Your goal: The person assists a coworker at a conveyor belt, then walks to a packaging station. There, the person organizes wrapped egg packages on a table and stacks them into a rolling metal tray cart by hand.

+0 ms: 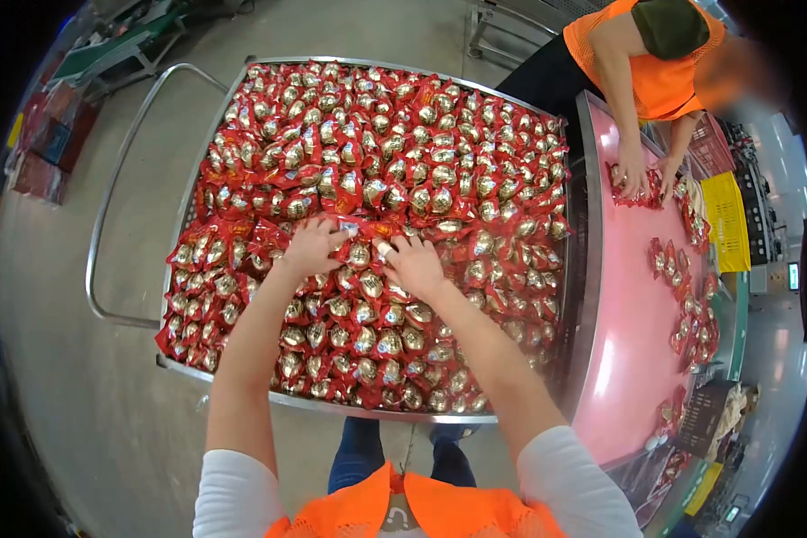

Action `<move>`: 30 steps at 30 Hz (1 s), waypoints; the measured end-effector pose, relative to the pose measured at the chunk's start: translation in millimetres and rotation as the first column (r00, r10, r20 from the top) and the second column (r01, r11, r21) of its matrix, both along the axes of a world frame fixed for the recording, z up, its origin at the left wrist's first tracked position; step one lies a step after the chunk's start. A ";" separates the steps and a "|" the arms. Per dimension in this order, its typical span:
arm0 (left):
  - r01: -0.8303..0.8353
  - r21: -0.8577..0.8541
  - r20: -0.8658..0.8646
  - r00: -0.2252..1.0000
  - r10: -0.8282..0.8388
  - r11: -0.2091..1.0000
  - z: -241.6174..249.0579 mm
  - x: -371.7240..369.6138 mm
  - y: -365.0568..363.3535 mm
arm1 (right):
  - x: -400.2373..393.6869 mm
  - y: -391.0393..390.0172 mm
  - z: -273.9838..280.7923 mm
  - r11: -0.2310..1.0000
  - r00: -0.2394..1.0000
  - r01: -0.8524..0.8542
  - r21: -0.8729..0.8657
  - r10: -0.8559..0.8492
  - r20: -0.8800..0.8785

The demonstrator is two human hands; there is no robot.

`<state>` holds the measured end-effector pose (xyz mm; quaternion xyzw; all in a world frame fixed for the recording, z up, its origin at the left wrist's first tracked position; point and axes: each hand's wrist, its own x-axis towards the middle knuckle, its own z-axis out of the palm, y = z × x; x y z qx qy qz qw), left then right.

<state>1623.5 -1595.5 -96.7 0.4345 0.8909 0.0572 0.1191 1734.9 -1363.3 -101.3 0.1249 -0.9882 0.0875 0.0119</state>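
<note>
A large metal-rimmed tray cart (188, 193) stands before me, covered in rows of egg-shaped packs (389, 342) in gold with red clear-film wrappers. Over the middle rows, my left hand (316, 247) has its fingers curled down on a red wrapper. Just to its right, my right hand (414, 267) bends its fingers onto the same wrapped pack (359, 255), which lies between the two hands. White bands wrap a finger of the right hand. Fingertips of both hands are partly hidden among the wrappers.
At right, a pink-topped table (623, 332) bears several wrapped packs along its far side. A co-worker in an orange vest (668, 99) handles packs there. A yellow crate (726, 220) sits beyond. The cart's curved metal handle (108, 215) sticks out at left.
</note>
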 end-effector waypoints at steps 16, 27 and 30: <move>-0.060 0.121 0.119 0.992 0.046 0.991 -51.7 15.7 -2.6 | 15.0 -1.1 14.2 0.958 0.995 0.043 -0.283 -0.016 0.099; -0.056 0.545 0.206 0.976 -0.069 0.837 36.7 152.7 204.1 | 335.7 230.8 142.4 0.792 0.926 0.371 -0.486 -0.355 0.129; 0.119 0.585 0.125 0.964 -0.234 0.802 96.3 234.3 330.4 | 464.1 395.9 137.9 0.237 0.350 0.786 -0.572 -0.932 0.095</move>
